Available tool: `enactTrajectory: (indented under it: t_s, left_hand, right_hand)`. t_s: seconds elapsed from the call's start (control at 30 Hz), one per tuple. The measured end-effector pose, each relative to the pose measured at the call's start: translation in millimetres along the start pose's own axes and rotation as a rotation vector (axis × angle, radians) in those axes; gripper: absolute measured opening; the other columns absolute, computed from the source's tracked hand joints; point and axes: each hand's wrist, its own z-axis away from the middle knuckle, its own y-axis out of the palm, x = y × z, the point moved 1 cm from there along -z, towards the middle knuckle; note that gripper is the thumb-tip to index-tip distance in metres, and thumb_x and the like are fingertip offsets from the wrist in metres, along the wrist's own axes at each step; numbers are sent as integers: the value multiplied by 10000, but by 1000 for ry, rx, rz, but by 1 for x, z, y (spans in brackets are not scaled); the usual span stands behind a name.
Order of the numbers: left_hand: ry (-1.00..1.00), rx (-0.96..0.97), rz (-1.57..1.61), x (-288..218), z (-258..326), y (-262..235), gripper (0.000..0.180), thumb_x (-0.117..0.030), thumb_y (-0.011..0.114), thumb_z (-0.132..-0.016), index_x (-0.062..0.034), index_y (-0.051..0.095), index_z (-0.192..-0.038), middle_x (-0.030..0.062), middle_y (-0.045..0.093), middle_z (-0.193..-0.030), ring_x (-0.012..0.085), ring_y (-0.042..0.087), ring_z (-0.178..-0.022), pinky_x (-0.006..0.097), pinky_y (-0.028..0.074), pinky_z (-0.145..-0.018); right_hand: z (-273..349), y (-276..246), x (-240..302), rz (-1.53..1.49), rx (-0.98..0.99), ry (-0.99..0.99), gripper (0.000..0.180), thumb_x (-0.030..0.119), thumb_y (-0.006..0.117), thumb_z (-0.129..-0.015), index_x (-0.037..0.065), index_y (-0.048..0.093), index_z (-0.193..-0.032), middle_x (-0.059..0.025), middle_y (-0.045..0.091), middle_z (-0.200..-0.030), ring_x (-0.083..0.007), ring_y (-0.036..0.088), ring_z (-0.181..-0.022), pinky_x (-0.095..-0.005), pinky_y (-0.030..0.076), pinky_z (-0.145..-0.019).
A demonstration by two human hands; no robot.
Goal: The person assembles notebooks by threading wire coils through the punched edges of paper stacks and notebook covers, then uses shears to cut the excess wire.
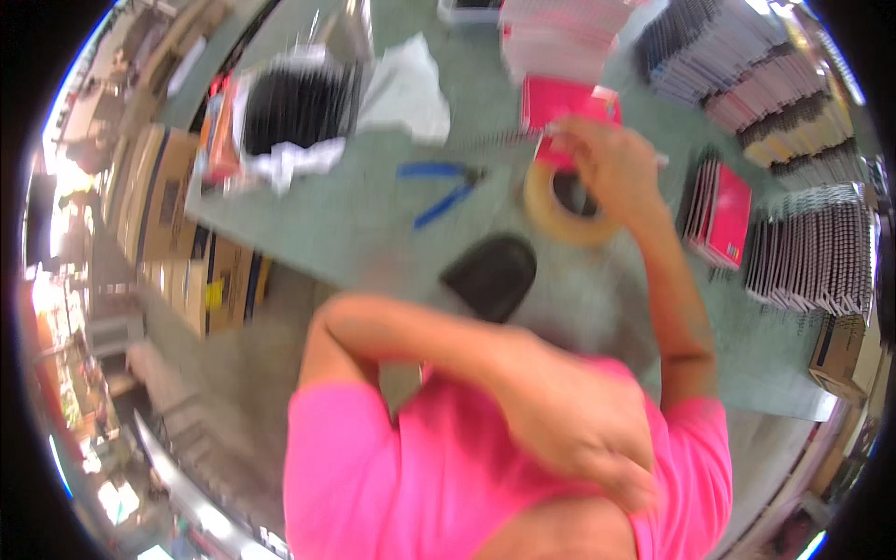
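Observation:
My right hand [616,173] reaches over the table, fingers closed around a thin spiral binding wire [499,139] that sticks out to the left. Just beyond the fingers lies a pink notebook [560,98], part of it hidden by the hand. Beneath the hand and wrist is a roll of tan tape [541,207]. My left hand [574,420] is drawn up across my chest near the collar of my pink shirt; its fingers look bent but are smeared by motion. Blue-handled pliers [439,172] lie spread on the table to the left of the tape.
A dark rounded object [495,275] sits at the near table edge. Black wire coils [299,105] fill a box at left, beside white paper [411,89]. Pink notebooks [723,215] and spiral-bound stacks [807,247] stand at right. Cardboard boxes [159,196] stand beyond the left edge.

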Motion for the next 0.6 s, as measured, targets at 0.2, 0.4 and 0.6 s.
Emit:
enactTrajectory:
  t_s: [0.2,0.4,0.6]
  left_hand:
    - [-323,-1072,-1554,-14,91,-68,222,-136,598,-828,-52,623,-1032,100,624,-1009,302,583,-936,390,452,-797]
    - [-764,-1087,-1167,1,144,-108,242,-173,598,-858,0,599,-1028,115,614,-980,279,582,-873,365,459,-787]
    - [-569,-1281,-981,10,130,-111,254,-168,629,-836,4,590,-1018,105,620,-906,216,598,-797,310,479,-716]
  right_hand:
    - [-3,-5,-17,95,-54,-103,136,164,578,-787,121,621,-908,-105,630,-731,-288,617,-669,-418,458,-579]
    - [-9,-9,-4,23,-130,-100,202,182,607,-801,132,603,-997,-84,638,-768,-292,613,-673,-400,455,-572]
    - [-11,-5,-15,87,-101,-170,219,187,601,-813,136,602,-1026,-82,640,-775,-293,615,-685,-398,456,-580]
